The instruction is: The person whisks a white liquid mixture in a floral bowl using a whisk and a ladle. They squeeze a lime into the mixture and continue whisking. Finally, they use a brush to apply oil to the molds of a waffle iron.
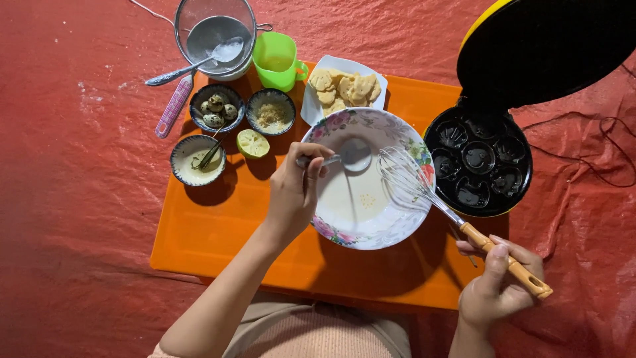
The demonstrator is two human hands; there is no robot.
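Orange table (218, 232) crowds small bowls around the floral bowl (391, 225); left hand (295, 189) grips spoon (344, 156), right hand (500, 288) grips whisk (424, 189).

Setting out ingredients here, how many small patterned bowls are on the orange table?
3: quail-egg bowl and crumb bowl side by side, sauce bowl in front of them, beside the lime half.

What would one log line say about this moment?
left hand: holds spoon over bowl | right hand: holds whisk, wires in bowl | bowl: pale batter | mould pan: open
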